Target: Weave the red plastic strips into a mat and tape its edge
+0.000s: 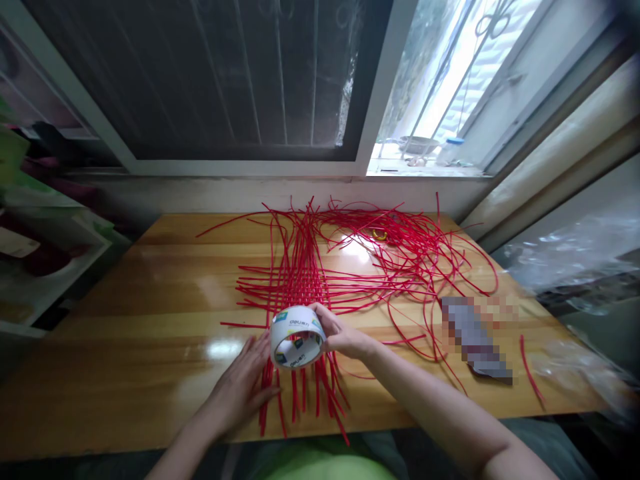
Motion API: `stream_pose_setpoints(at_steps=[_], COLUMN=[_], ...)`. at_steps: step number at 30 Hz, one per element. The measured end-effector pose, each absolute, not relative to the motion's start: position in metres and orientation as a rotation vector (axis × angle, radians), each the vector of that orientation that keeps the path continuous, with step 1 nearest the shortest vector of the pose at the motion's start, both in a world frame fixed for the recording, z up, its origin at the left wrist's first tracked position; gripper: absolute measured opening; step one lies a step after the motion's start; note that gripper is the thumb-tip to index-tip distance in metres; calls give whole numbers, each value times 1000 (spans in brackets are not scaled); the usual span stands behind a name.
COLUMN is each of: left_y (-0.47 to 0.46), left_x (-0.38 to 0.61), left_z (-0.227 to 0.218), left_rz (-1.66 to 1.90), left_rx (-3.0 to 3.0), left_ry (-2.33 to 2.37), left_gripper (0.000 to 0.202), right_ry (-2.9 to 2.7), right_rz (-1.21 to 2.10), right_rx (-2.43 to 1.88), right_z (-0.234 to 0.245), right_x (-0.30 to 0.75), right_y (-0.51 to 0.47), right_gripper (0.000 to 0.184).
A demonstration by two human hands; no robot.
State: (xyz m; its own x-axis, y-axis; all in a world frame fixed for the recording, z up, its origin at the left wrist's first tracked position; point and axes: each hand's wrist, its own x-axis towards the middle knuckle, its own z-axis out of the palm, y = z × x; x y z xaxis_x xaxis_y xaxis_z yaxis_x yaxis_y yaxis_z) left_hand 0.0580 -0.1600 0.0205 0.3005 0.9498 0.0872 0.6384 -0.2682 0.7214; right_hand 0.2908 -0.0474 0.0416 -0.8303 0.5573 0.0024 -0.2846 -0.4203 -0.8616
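Note:
A wide roll of clear packing tape (278, 339) with a printed white core stands over the near part of a red woven mat (306, 288). My right hand (339, 333) grips the roll at its right side. Flat on the table beside the roll's left edge lies my left hand (245, 383), its fingers stretched over some of the red strands (294, 397). The mat's strips cross in a tight grid, with loose ends running out on all sides. The roll hides the weave beneath it.
A tangle of loose red strands (400, 257) covers the back right of the wooden table (170, 300), with a small yellow ring (380, 235) among them. A blurred-out dark object (475, 340) lies at right. Clear plastic wrapping (580, 367) hangs at the right edge. Shelves (65, 287) stand at left.

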Motion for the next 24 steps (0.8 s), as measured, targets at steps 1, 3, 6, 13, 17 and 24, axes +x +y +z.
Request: stream_pose_setpoints(at_steps=[1,3,6,13,17,24], left_y=[-159,-156,-155,-155,-154,-156], left_x=[63,69,72,75,79,79], left_z=[21,24,28,41,43,38], left_rz=[694,645,605,650,539,573], left_rx=[2011,2029,2047,2046,2097,2077], left_ry=[1380,1343,1330,1292,1412,1422], left_gripper=[57,58,52,32,31,24], right_ry=[-1271,-1252,-1258,-1277,-1295,-1393], right_rz=[2255,2258,2288,2324,2321,2331], right_rx=[-393,-399,-403,-344,-356,-324], right_z=[40,39,41,52,53,57], right_x=[291,291,290,286,280,274], right_y=[-47,-46,-44,-45,-46,-45], right_gripper=[56,55,55,57,57,60])
